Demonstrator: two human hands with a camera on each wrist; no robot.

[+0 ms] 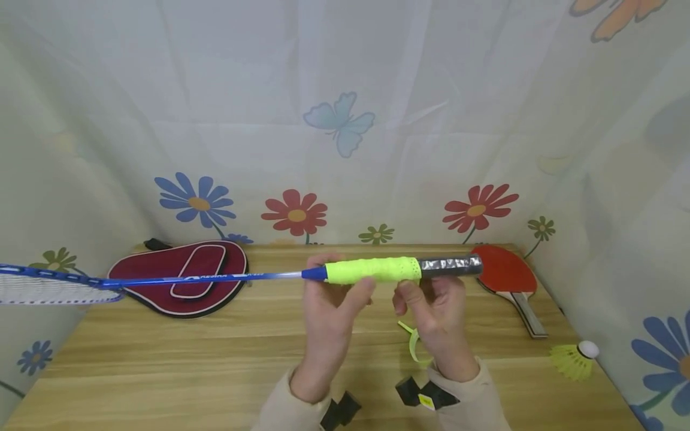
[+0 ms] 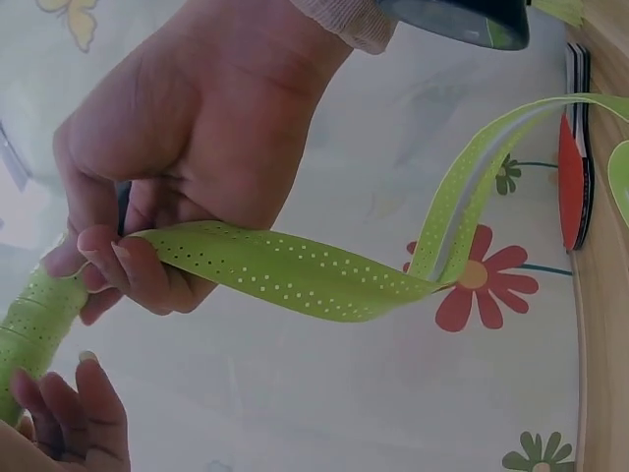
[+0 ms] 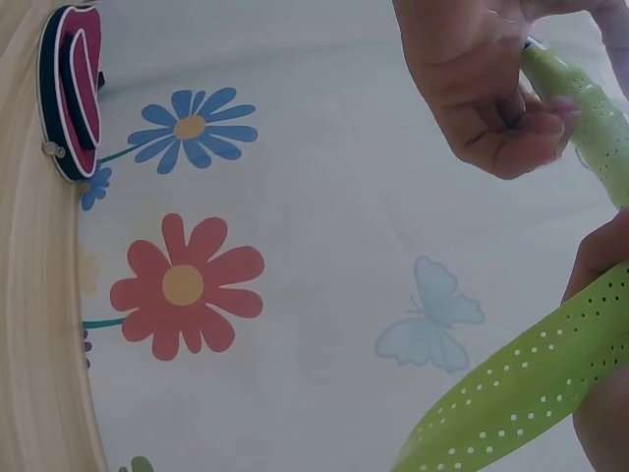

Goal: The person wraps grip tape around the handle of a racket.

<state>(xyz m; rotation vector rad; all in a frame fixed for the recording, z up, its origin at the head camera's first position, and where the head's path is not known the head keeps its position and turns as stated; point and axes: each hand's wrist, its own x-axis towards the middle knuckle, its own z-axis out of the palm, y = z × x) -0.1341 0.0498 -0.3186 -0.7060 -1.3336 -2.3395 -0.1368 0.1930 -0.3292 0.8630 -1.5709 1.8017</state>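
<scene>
A blue badminton racket [image 1: 215, 278] is held level above the table, its handle pointing right. Perforated yellow-green tape [image 1: 372, 270] covers the shaft side of the handle; the butt end [image 1: 450, 266] shows dark. My left hand [image 1: 330, 323] grips the wrapped part, thumb in front, fingers behind. At the edge of the wrap, my right hand [image 1: 439, 317] pinches the tape against the handle. In the left wrist view the loose tape [image 2: 285, 275] runs from my right hand [image 2: 197, 128] in a twisted strip; in the head view its end [image 1: 417, 347] hangs below that hand.
A dark red racket case [image 1: 145, 275] lies at the back left of the table [image 1: 215, 371]. At the back right lies a red table tennis paddle [image 1: 507, 272], with a yellow shuttlecock [image 1: 574, 360] nearer the right edge. A patterned curtain [image 1: 366, 60] stands behind.
</scene>
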